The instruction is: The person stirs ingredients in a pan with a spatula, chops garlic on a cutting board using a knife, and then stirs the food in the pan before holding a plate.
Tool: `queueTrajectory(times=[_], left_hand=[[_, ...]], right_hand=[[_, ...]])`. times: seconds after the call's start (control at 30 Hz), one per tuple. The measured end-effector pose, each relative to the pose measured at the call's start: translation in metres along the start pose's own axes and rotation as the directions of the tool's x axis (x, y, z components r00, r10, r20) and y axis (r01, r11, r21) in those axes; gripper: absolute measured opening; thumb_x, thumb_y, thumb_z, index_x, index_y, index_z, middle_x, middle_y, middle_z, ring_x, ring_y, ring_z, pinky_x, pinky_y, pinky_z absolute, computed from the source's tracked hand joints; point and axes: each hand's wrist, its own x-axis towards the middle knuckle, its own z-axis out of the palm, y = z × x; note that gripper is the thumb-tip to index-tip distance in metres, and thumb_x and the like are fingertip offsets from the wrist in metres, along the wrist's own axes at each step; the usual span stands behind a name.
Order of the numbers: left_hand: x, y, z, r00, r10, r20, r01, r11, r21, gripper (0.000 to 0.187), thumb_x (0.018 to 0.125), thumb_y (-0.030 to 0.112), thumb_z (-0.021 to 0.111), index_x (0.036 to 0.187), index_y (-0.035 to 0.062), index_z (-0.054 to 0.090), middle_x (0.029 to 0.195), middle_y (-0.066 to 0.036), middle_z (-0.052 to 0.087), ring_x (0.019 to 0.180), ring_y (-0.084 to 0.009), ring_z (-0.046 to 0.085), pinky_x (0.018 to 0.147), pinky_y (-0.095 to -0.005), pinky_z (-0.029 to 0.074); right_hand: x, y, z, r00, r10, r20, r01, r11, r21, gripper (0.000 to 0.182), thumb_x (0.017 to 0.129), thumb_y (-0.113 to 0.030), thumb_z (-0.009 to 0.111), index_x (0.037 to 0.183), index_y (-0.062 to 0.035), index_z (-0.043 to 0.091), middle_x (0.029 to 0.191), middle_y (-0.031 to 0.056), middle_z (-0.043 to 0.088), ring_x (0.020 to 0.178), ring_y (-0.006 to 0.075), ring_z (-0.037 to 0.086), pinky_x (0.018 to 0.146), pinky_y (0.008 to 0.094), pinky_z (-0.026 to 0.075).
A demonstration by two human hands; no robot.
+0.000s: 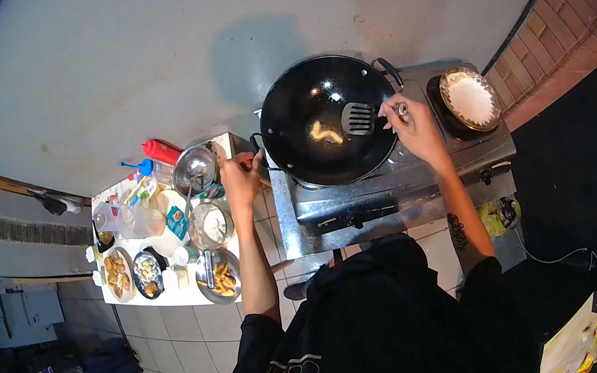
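Observation:
A black wok (302,159) sits on the stove's left burner. My right hand (413,127) is closed round the handle of a slotted spatula (359,119), whose blade is inside the wok. Near the blade lies a yellow, squiggle-shaped bit of food (325,133); its kind I cannot make out. At the wok's left side, my left hand (240,183) has its fingers closed at the side handle (255,142), which they partly hide.
On the stove's right burner (469,126) stands a pan holding something whitish. The left table (184,300) bears a metal bowl (195,169), a red bottle (160,151), a plate of fried pieces (222,284) and a dark plate (148,274). A brick wall (546,34) borders the right.

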Motion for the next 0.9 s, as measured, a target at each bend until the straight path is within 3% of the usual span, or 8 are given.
queueTrajectory(times=[0.07,0.17,0.3,0.6,0.7,0.77,0.9], left_hand=[[0.000,-0.002,0.003,1.000,0.007,0.015,-0.008,1.000,0.003,0.026,0.080,0.025,0.078,0.085,-0.0001,0.073,0.062,-0.012,0.061,0.056,-0.0253,0.060,0.057,-0.0370,0.046],[0.000,-0.003,-0.001,1.000,-0.008,0.019,0.007,1.000,0.012,0.026,0.080,0.025,0.078,0.085,-0.0003,0.072,0.062,-0.012,0.061,0.056,-0.0255,0.059,0.056,-0.0369,0.046],[0.000,-0.001,0.001,0.999,-0.035,0.021,0.035,0.999,0.003,0.026,0.080,0.024,0.078,0.085,-0.0005,0.072,0.062,-0.012,0.061,0.056,-0.0257,0.059,0.057,-0.0370,0.046],[0.000,-0.004,0.002,0.999,-0.035,-0.017,0.035,0.998,-0.044,0.024,0.079,0.022,0.078,0.083,-0.0010,0.072,0.062,-0.013,0.061,0.056,-0.0287,0.060,0.056,-0.0384,0.046],[0.000,-0.007,0.003,1.000,0.000,-0.029,-0.001,0.999,-0.039,0.025,0.079,0.023,0.077,0.082,-0.0010,0.072,0.061,-0.014,0.061,0.056,-0.0300,0.060,0.056,-0.0391,0.046],[0.000,-0.005,0.001,1.000,0.001,-0.006,-0.001,0.999,-0.033,0.027,0.080,0.023,0.078,0.085,-0.0030,0.073,0.061,-0.012,0.060,0.054,-0.0213,0.057,0.056,-0.0355,0.045],[0.000,-0.003,0.000,1.000,-0.012,0.012,0.013,1.000,-0.025,0.027,0.080,0.022,0.078,0.085,-0.0035,0.073,0.060,-0.012,0.060,0.054,-0.0214,0.057,0.057,-0.0351,0.046]], right_hand=[[-0.002,0.007,0.004,1.000,-0.019,0.003,0.019,0.999,-0.042,0.013,0.097,-0.011,0.058,0.090,-0.0007,0.061,0.072,0.0025,0.061,0.063,0.0062,0.056,0.054,0.0226,0.041],[-0.006,0.017,0.021,1.000,-0.015,-0.028,0.016,1.000,0.024,0.014,0.097,-0.009,0.058,0.088,0.0006,0.061,0.068,0.0001,0.058,0.061,0.0049,0.053,0.053,0.0218,0.038],[-0.005,0.028,0.037,0.996,-0.061,-0.067,0.069,0.990,0.123,0.013,0.096,-0.008,0.059,0.087,0.0006,0.062,0.066,-0.0012,0.056,0.057,0.0036,0.050,0.051,0.0214,0.038],[-0.016,0.035,0.059,0.994,-0.003,-0.111,0.025,0.978,0.206,0.012,0.096,-0.007,0.059,0.091,0.0010,0.065,0.068,-0.0012,0.058,0.054,0.0032,0.049,0.050,0.0203,0.039],[-0.022,0.030,0.065,0.992,-0.005,-0.124,0.035,0.969,0.246,0.011,0.096,-0.007,0.060,0.091,0.0016,0.066,0.073,0.0003,0.060,0.056,0.0037,0.050,0.051,0.0200,0.041],[-0.025,0.025,0.066,0.996,0.002,-0.093,0.024,0.960,0.277,0.009,0.095,-0.005,0.059,0.092,0.0019,0.065,0.083,0.0033,0.063,0.061,0.0048,0.053,0.054,0.0201,0.043],[-0.035,0.015,0.067,0.998,-0.051,-0.045,0.062,0.960,0.274,0.007,0.095,0.000,0.057,0.095,0.0029,0.064,0.092,0.0063,0.064,0.067,0.0059,0.055,0.057,0.0212,0.044]])
